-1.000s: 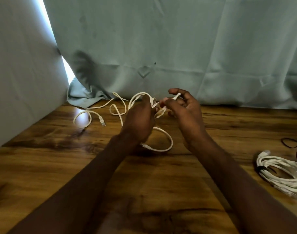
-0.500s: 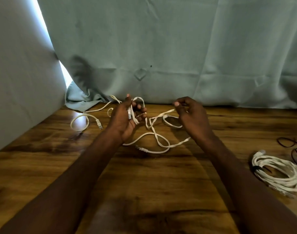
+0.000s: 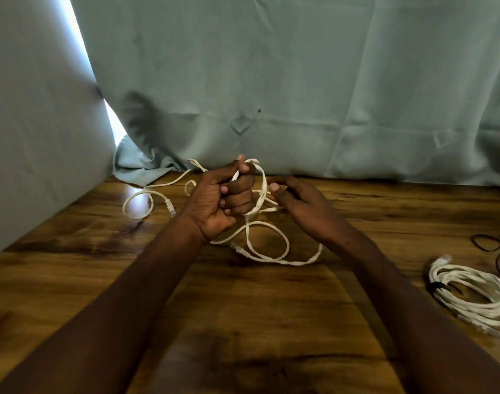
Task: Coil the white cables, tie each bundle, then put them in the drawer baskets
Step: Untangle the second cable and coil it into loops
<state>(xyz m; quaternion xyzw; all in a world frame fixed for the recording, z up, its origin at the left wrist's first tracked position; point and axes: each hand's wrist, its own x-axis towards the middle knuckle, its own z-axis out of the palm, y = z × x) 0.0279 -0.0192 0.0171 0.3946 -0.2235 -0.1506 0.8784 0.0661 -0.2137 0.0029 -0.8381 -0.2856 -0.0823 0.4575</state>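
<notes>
Left hand [image 3: 220,200] fisted round cable [image 3: 267,251] strands; right hand [image 3: 302,209] beside, fingers loosely curled on a loop.

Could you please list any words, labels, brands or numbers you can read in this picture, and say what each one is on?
No text can be read anywhere in this view.
The loose white cable gripped by the left hand shows no print.
The tied white bundle shows none either; its plugs are too small to tell.
The curtain and wooden table are plain.
</notes>
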